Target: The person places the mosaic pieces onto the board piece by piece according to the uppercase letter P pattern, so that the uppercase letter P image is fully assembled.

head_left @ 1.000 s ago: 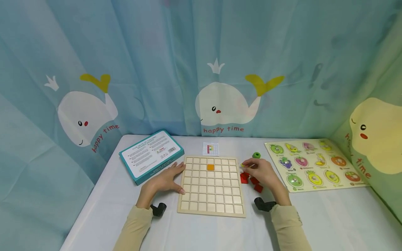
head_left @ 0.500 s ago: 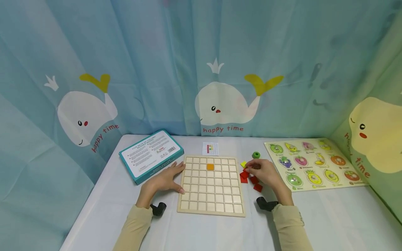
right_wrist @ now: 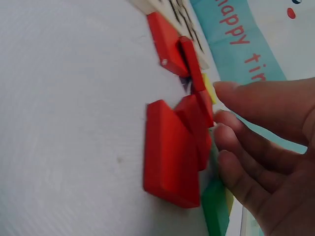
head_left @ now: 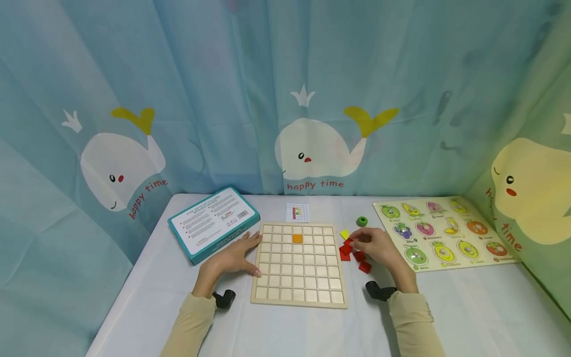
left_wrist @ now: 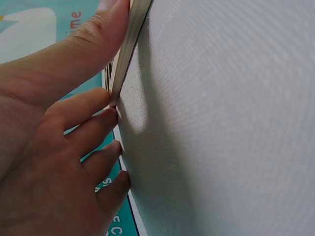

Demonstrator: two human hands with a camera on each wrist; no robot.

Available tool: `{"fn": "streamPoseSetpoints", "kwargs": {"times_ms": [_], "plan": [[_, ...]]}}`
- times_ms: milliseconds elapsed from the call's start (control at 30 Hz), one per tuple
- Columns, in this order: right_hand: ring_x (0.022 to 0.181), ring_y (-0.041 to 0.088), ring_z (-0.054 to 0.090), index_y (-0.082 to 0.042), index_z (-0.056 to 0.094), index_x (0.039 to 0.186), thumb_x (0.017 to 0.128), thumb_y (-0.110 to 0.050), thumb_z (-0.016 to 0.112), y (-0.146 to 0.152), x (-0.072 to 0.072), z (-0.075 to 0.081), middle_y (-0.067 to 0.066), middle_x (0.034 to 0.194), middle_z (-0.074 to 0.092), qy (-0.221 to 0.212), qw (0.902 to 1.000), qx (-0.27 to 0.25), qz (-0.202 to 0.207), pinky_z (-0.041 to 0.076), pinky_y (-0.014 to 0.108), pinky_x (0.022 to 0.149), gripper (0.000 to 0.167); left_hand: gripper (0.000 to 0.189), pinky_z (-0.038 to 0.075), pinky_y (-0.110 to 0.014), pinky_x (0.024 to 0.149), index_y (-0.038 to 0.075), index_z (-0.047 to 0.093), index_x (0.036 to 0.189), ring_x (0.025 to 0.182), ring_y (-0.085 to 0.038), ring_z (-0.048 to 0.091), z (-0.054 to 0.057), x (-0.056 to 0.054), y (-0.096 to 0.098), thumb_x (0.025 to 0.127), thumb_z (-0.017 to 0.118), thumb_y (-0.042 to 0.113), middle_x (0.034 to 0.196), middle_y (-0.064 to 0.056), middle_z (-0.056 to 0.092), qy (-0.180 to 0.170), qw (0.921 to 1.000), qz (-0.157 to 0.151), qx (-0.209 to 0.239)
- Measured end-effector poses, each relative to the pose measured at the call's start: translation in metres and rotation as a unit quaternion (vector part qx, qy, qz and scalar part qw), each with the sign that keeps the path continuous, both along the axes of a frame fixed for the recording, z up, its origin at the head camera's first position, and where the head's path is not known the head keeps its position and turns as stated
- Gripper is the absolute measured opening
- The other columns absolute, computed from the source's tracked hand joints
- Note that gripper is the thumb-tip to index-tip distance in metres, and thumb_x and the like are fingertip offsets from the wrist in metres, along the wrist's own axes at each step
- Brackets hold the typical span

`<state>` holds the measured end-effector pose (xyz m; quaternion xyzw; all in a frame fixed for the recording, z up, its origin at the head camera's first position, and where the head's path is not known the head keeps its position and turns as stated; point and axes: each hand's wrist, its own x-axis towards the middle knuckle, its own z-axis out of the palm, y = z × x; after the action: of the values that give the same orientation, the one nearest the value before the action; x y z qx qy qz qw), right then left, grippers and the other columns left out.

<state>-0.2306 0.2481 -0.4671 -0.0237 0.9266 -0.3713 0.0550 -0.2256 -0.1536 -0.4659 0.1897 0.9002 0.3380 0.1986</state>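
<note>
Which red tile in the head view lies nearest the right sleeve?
The bottom-right red tile; the other red tiles lie farther left, closer to the grid board.

the head view faced forward and down from above; close wrist views shared its curtain (head_left: pixel 218 89) in upper corners.

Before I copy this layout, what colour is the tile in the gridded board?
The tile is orange; the head view shows it best.

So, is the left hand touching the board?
Touching: the left wrist view shows the left hand with its thumb against the edge of the board.
</note>
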Motion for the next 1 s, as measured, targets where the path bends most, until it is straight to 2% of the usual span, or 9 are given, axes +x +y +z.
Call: {"fn": "streamPoseSetpoints", "kwargs": {"times_ms": [167,300,633,800,1000], "plan": [[0.084,0.022,0.062,0.002,0.072,0.115,0.092,-0.015,0.076,-0.003,-0.003,-0.005,0.014,0.101,0.073,0.0,0.9993,0.034,-0.016,0.055,0.032,0.073,0.029,0.104,0.017,-0.057,0.127,0.002,0.035,0.159,0.159,-0.04,0.011,-0.001,0.001,-0.002,0.075,0.092,0.021,0.169,-0.013,0.028,-0.003,1.0,0.0,0.008],[0.086,0.022,0.062,0.002,0.072,0.117,0.091,-0.016,0.077,-0.006,-0.005,-0.007,0.014,0.102,0.073,-0.001,0.9986,0.051,-0.012,0.057,0.036,0.077,0.031,0.104,0.018,-0.057,0.127,0.003,0.035,0.159,0.159,-0.04,0.012,-0.002,0.002,-0.002,0.074,0.093,0.022,0.169,-0.013,0.028,-0.004,1.0,0.007,0.005],[0.083,0.023,0.059,0.001,0.07,0.116,0.091,-0.011,0.075,-0.009,-0.006,-0.008,0.013,0.099,0.07,-0.01,0.9992,0.039,-0.003,0.051,0.03,0.069,0.028,0.104,0.02,-0.057,0.127,0.005,0.036,0.16,0.159,-0.039,0.012,-0.004,0.006,-0.005,0.074,0.093,0.021,0.169,-0.013,0.027,-0.013,0.9997,0.02,0.003],[0.087,0.023,0.061,-0.001,0.067,0.113,0.092,-0.011,0.075,-0.007,-0.006,-0.01,0.013,0.1,0.07,-0.005,0.9998,0.021,-0.006,0.053,0.029,0.072,0.025,0.103,0.019,-0.056,0.127,0.005,0.035,0.16,0.16,-0.038,0.011,-0.003,0.003,-0.004,0.075,0.092,0.021,0.169,-0.011,0.027,-0.007,0.9999,0.008,0.004],[0.08,0.021,0.062,-0.001,0.067,0.11,0.096,-0.011,0.069,-0.003,-0.006,-0.011,0.012,0.095,0.071,0.009,0.9999,0.003,-0.013,0.052,0.029,0.066,0.017,0.102,0.017,-0.056,0.127,0.002,0.034,0.16,0.159,-0.039,0.011,-0.001,0.0,-0.003,0.077,0.091,0.021,0.169,-0.014,0.026,0.001,0.9999,-0.009,0.008]]}}
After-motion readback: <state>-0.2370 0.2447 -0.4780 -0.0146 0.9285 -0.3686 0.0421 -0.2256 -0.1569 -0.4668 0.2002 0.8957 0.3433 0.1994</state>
